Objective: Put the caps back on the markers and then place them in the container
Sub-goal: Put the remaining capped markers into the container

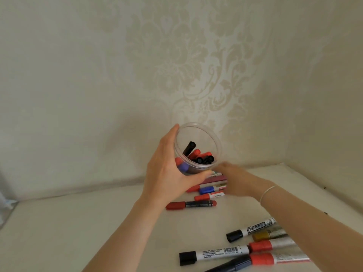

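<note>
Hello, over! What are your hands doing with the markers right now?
Left hand grips clear container, markers inside. Right hand blurred at marker pile, grip unclear. Capped markers on table, nothing blocking.

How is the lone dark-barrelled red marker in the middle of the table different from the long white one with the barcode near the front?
The dark-barrelled red marker has a red cap and a red end; the barcode marker has a black cap. The first has a dark barrel, the second a white one printed with a barcode. The first lies alone; the second lies among other markers near the right forearm. Both are capped, lie flat on the table, and are outside the container.
</note>
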A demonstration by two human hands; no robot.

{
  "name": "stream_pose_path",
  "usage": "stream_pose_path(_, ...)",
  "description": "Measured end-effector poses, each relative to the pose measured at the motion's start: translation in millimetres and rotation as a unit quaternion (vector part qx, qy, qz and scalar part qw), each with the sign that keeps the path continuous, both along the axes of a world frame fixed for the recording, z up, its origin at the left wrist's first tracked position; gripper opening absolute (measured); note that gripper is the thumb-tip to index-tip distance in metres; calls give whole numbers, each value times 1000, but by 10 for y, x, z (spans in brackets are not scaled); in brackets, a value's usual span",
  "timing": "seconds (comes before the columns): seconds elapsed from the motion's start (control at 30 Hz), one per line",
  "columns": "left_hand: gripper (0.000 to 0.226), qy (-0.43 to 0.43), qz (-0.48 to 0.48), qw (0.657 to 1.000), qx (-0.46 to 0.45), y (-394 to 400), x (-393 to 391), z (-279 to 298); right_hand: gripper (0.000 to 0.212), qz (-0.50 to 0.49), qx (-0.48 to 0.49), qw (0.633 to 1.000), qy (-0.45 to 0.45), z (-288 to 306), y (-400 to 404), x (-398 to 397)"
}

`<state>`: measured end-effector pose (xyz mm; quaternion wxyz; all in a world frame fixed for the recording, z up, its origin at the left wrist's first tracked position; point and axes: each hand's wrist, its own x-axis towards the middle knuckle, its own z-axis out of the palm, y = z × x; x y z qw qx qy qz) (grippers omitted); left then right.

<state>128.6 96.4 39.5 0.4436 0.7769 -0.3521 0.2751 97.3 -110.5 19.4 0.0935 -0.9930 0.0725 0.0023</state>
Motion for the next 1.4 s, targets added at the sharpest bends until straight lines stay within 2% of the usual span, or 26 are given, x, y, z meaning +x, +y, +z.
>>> stream_pose_path(0.07,112,-3,1,1000,-3,11,10,28,63,34,-18,998,56,-147,52,85)
stream_pose_path(0.17,113,-19,2,1000,-2,30,41,48,65,57,-104,991,59,-160,109,224)
stream_pose_path(0.3,114,-25,4,1000,3,35,75,62,74,84,-294,948,86,-167,199,355)
stream_pose_path(0.4,116,-14,2,1000,10,37,88,61,69,81,-330,934,108,-202,230,424)
stream_pose_path(0.5,115,-5,-4,1000,9,45,86,39,56,64,-296,943,141,-248,230,493)
stream_pose_path(0.63,115,-3,2,1000,5,70,85,-1,34,60,-280,955,72,-282,172,466)
stream_pose_path(0.73,114,1,4,1000,-3,87,84,-9,30,-2,-115,993,9,-234,51,345)
stream_pose_path(0.83,114,2,5,1000,-1,87,79,3,27,-81,80,987,-112,-9,-87,219)
stream_pose_path(0.87,114,1,5,1000,1,83,79,6,25,-108,146,968,-172,110,-107,173)
stream_pose_path(0.9,114,0,5,1000,2,79,80,7,25,-128,231,934,-239,261,-93,119)
stream_pose_path(0.93,113,1,3,1000,3,72,77,8,23,-138,325,882,-312,442,-67,60)
stream_pose_path(1.03,114,10,-6,1000,8,32,62,14,22,-68,537,674,-503,1083,130,-236)
stream_pose_path(1.07,114,13,-10,1000,7,16,51,15,21,-13,572,622,-535,1261,222,-335)
stream_pose_path(1.1,116,17,-13,1000,6,-1,41,15,19,37,582,597,-551,1410,321,-431)
stream_pose_path(1.13,117,18,-18,1000,6,-15,28,16,17,73,574,598,-555,1516,428,-509)
stream_pose_path(1.17,117,17,-23,1000,5,-26,16,17,17,93,555,616,-551,1581,531,-568)
stream_pose_path(1.33,118,10,-38,999,10,-57,-24,17,16,96,445,754,-474,1467,791,-621)
stream_pose_path(1.4,118,7,-46,999,12,-61,-41,21,14,104,427,784,-439,1374,822,-592)
